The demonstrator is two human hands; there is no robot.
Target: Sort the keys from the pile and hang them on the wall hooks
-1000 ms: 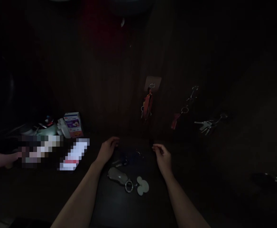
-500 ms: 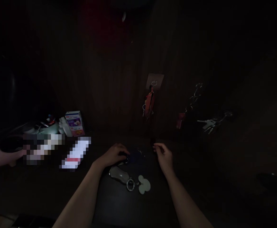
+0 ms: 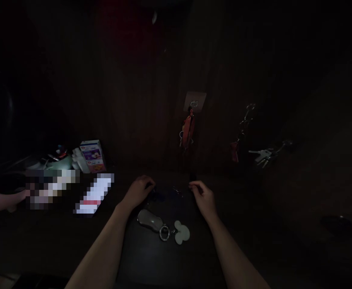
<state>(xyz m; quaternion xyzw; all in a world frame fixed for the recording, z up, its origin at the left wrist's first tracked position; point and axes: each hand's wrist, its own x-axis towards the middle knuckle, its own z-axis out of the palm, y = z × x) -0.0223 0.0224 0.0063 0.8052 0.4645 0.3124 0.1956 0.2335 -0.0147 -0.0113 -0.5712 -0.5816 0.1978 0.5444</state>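
1. Take the metal ring (image 3: 164,233) on the dark worktop (image 3: 164,265) as the clock's centre; a greyish fob (image 3: 150,220) adjoins it at ten o'clock, and a pale mouse-head tag (image 3: 182,233) is linked to it at three.
2. The left hand (image 3: 138,192) is at eleven, fingers curled with thumb and forefinger close together, beside a dark blue item (image 3: 158,196); whether it pinches anything cannot be told.
3. The right hand (image 3: 204,198) is near two, thumb and forefinger nearly together; any grip is too dark to make out.
4. Small metallic bits (image 3: 177,192) lie between the hands, around half past twelve.
5. An orange key holder (image 3: 188,132) hangs on the wall past twelve; a bunch of keys (image 3: 265,154) hangs toward two.
6. A printed box (image 3: 92,154) stands between ten and eleven.
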